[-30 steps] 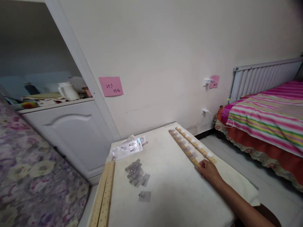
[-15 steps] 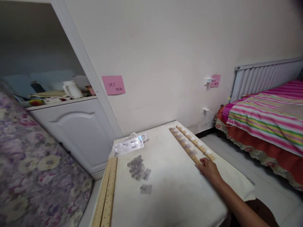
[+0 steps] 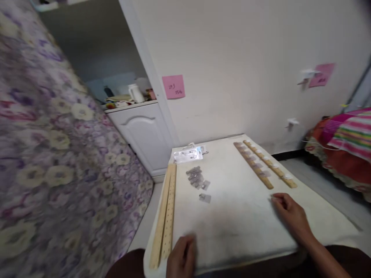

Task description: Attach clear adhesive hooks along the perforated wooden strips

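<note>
My right hand (image 3: 291, 212) is over the right side of the table, fingers curled in and thumb against the index finger, with nothing visible in them. Just beyond its fingertips ends a wooden strip (image 3: 262, 177) carrying a row of clear-tabbed metal clips. Alongside lies a second strip (image 3: 278, 171) with white round pieces. My left hand (image 3: 182, 256), smeared by motion, is at the near edge beside two bare wooden strips with holes (image 3: 170, 210); its fingers are unclear. A pile of metal clips with clear tabs (image 3: 195, 177) lies left of centre, and a single clip (image 3: 205, 198) lies nearer me.
Clear plastic packaging (image 3: 188, 154) lies at the table's far left corner. The cloth-covered table (image 3: 232, 227) stands against a wall with pink notes (image 3: 174, 87) and plugs. A white cabinet (image 3: 142, 135) and floral curtain (image 3: 72, 154) are at left, a bed (image 3: 344, 143) at right.
My right hand has let go of the clip-bearing strip and drawn back towards me. My left hand has come into view at the bottom. The view has turned left.
</note>
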